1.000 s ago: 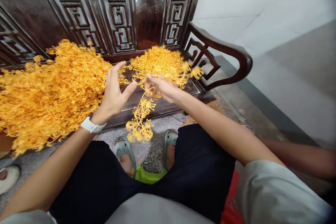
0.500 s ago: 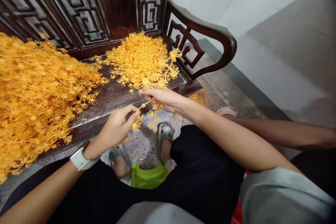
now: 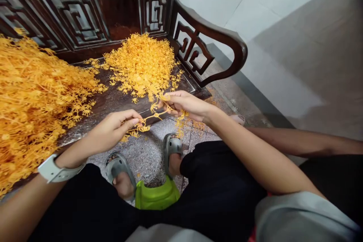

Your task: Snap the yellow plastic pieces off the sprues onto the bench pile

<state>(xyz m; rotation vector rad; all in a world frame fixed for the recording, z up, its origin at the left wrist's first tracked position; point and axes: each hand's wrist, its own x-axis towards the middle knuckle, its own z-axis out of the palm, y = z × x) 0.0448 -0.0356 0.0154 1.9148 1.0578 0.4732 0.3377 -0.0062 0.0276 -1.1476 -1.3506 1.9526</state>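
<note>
Between my hands runs a thin yellow-orange plastic flower sprig (image 3: 156, 115) with small spiky heads along its stem. My left hand (image 3: 117, 126) pinches one end between thumb and forefinger, and some heads hang below it. Higher up, my right hand (image 3: 187, 104) has its fingers closed on the other part of the sprig; several heads dangle under that hand. Just beyond it, a heap of loose yellow flower heads (image 3: 141, 64) lies on the dark wooden bench (image 3: 99, 107). To the left rises a larger pile of stemmed yellow sprigs (image 3: 42, 98).
The bench has a curved armrest (image 3: 238, 53) at the right and a carved back. Orange scraps (image 3: 198, 126) litter the speckled floor by my sandals (image 3: 172, 145). A bright green plastic stool (image 3: 155, 196) is under me. Another person's arm (image 3: 297, 140) reaches in at the right.
My left hand has moved left and my right hand slightly right, widening the gap between them. The sprig no longer stands up above my right hand. The whole view has shifted a little.
</note>
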